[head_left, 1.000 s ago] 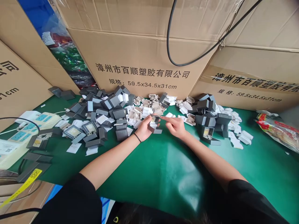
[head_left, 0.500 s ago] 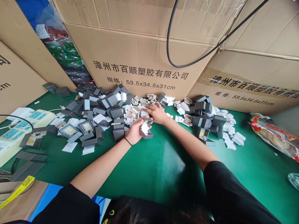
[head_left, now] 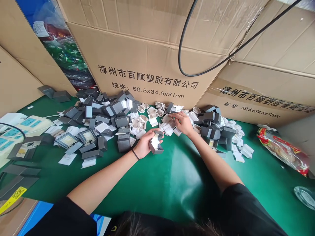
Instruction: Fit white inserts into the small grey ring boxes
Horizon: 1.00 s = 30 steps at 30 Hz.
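A small dark grey box [head_left: 157, 146] with a white lining inside is gripped in my left hand [head_left: 145, 144], its opening turned up and toward me. My right hand [head_left: 183, 123] reaches over a heap of small beige-and-white card inserts [head_left: 168, 121]. The fingers there are drawn together at the edge of the heap; what they pinch is too small to make out. More card inserts [head_left: 137, 124] lie just beyond my left hand.
Dark grey boxes [head_left: 118, 106] pile up at left, with another cluster [head_left: 211, 118] at right. Large cartons [head_left: 147, 49] wall off the back, a black cable [head_left: 180, 55] looping in front. A power strip [head_left: 27, 127] lies left; a food packet [head_left: 283, 147] and glass dish [head_left: 305, 196] lie right.
My right hand has moved right, away from my left hand, and its fingers have drawn together. My left hand still holds the box, now slightly lower in view.
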### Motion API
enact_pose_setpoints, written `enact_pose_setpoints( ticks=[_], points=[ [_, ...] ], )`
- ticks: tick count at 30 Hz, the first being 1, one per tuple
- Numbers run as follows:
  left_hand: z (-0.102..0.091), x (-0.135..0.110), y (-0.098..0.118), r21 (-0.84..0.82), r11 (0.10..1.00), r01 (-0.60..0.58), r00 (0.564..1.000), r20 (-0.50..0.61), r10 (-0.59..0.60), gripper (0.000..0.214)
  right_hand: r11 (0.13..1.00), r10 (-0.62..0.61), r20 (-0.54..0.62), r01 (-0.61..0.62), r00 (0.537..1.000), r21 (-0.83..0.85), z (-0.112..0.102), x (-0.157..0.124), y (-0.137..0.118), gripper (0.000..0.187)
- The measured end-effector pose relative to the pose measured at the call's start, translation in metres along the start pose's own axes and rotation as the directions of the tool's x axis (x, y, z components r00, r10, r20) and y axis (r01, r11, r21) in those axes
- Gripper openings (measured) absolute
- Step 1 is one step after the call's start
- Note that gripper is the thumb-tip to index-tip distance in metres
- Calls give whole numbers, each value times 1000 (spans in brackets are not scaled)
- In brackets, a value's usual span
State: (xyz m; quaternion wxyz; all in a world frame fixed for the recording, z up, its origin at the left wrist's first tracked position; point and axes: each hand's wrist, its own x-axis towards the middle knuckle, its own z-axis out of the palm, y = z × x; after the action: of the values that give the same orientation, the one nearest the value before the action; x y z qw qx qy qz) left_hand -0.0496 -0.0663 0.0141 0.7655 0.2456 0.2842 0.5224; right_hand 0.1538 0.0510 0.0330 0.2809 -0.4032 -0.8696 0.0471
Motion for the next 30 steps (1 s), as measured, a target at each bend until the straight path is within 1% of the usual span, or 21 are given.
enact_pose_setpoints(
  ticks=[2,4,7,9,10,12,13,14,15,16,17,18,19,20,21,22,25,27,30],
  points=[
    [-1,0,-2,5,1000,19,999,31,-19,28,998,54,-65,-55,996,-18,0,11,-1,38],
    [-2,0,-3,8,1000,29,998,52,-29,29,988,119,-91,-126,989,-84,3,22,-2,37],
    [-2,1,-3,-6,999,35,998,46,-35,28,948,242,-83,-254,967,-191,10,35,-1,45],
    [-1,1,-2,-19,999,36,999,28,-36,26,928,299,-62,-305,952,-213,14,39,-2,51],
    [-1,0,-2,-24,999,37,999,22,-36,26,925,306,-72,-314,949,-214,16,40,-4,51],
    [0,0,0,-29,999,37,999,20,-37,26,930,273,-148,-300,950,-211,19,45,-13,48],
    [0,-1,0,-29,999,39,999,24,-38,26,941,233,-189,-271,954,-204,20,49,-19,46],
    [0,-1,1,-27,999,40,999,25,-39,27,957,180,-204,-219,962,-191,22,55,-26,44],
    [0,-2,1,-23,999,34,999,21,-33,27,976,115,-176,-144,978,-161,24,62,-33,42],
    [-1,-2,2,-15,1000,21,1000,9,-21,27,993,32,-100,-43,994,-108,28,71,-40,40],
    [-1,-2,3,-6,1000,1,1000,-13,-1,28,997,-63,5,64,998,-33,33,80,-47,38],
    [-2,-1,5,2,1000,-24,999,-42,24,27,987,-156,114,152,981,42,40,90,-54,37],
    [-3,-1,6,8,999,-49,996,-76,50,27,973,-225,216,209,950,96,48,99,-60,35],
    [-3,0,8,8,997,-71,991,-111,71,27,970,-241,298,218,924,111,57,106,-66,33],
    [-4,0,10,-1,996,-88,986,-144,86,27,979,-204,362,186,910,83,66,113,-72,31],
    [-5,1,11,-15,995,-96,981,-171,92,26,990,-140,402,139,905,33,75,118,-76,30],
    [-7,4,15,-53,994,-97,974,-209,84,26,998,-14,400,38,916,-52,95,126,-86,32],
    [-8,6,16,-60,994,-89,977,-201,75,26,998,26,390,-4,920,-55,102,129,-87,33],
    [-7,7,17,-47,996,-79,982,-174,70,26,998,66,397,-62,916,-23,106,132,-85,30]
  ],
)
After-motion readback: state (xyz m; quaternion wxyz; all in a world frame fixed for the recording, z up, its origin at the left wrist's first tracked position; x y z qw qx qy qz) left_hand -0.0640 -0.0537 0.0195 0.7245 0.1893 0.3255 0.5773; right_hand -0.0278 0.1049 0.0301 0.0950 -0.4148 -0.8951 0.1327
